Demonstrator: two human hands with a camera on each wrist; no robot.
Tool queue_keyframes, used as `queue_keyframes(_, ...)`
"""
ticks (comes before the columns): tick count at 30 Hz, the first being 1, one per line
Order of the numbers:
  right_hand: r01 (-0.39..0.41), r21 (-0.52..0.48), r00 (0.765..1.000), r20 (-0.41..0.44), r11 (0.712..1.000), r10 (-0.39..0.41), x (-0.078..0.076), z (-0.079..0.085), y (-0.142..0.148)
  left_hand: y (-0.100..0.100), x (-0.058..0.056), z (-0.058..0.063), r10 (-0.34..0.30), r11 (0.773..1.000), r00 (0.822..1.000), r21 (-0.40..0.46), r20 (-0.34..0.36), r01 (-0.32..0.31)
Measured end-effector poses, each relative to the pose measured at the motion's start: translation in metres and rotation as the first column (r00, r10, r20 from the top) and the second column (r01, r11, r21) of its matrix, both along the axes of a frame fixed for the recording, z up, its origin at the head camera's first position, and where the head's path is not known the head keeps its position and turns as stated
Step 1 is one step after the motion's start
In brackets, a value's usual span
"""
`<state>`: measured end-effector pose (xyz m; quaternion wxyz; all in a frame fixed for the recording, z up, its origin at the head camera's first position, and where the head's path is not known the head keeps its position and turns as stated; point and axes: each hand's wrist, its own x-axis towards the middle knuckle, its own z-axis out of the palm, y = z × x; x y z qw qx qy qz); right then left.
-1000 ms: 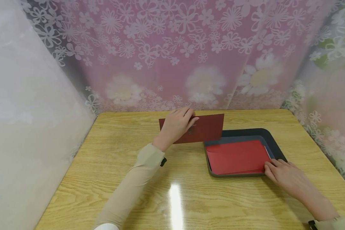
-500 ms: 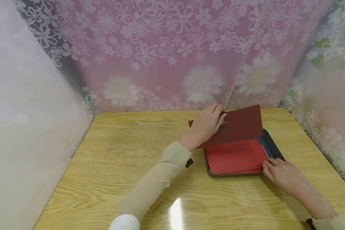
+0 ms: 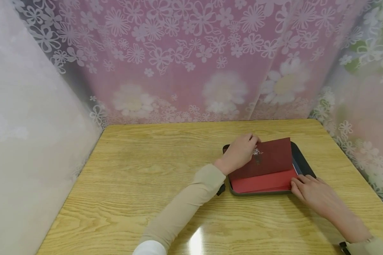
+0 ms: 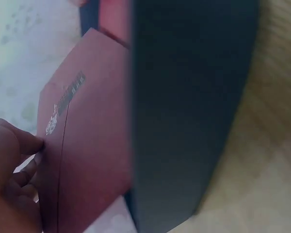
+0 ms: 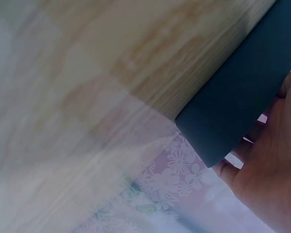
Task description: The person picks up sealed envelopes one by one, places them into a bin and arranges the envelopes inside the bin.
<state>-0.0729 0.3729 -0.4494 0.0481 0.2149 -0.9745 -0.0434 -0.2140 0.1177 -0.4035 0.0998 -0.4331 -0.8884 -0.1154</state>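
My left hand (image 3: 240, 151) pinches a dark red envelope (image 3: 274, 159) by its far long edge. The envelope is tilted over the dark grey tray (image 3: 303, 163), its near edge close over the bright red envelopes (image 3: 265, 182) that lie inside. In the left wrist view, thumb and fingers hold the edge of the dark red envelope (image 4: 97, 136), which bears a small silver print and dark lettering. My right hand (image 3: 316, 194) grips the tray's near right corner, with its fingers over the rim; the right wrist view shows them along the tray wall (image 5: 242, 97).
The tray stands on a wood-grain table (image 3: 140, 184), right of its middle. A pink flowered curtain (image 3: 178, 71) hangs behind the far edge. A pale sheet (image 3: 35, 124) hangs along the left side, a flowered one (image 3: 364, 117) along the right.
My left hand has carried the dark red envelope from left of the tray rightward, then lowered it over the bright red envelopes. My right hand has stayed on the tray corner.
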Motion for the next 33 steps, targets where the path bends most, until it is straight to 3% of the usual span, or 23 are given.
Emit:
queue_keyframes(5,0.044,-0.01,0.998,0.035,0.999,-0.044,0.0,0.0,0.0,0.004,0.004,-0.016,-0.002,0.999,0.999,-0.037,0.051,0.003)
queue_keyframes(15,-0.017,0.01,1.0,-0.008,1.0,0.017,-0.001,0.0,-0.002,0.005,0.007,-0.037,0.052,0.974,0.988,-0.228,0.146,-0.018)
queue_keyframes(21,-0.021,-0.036,0.999,-0.05,0.999,0.019,-0.006,-0.001,-0.004,0.006,0.007,-0.035,0.035,0.96,0.976,-0.278,0.216,0.027)
queue_keyframes(28,-0.107,-0.071,0.97,-0.225,0.992,0.089,-0.009,-0.001,-0.003,0.001,0.008,-0.028,0.039,0.962,0.955,-0.27,0.294,0.044)
queue_keyframes(33,-0.164,-0.12,0.93,-0.349,0.979,0.113,-0.019,0.008,-0.011,-0.01,0.01,-0.022,0.041,0.984,0.978,-0.178,0.203,-0.004)
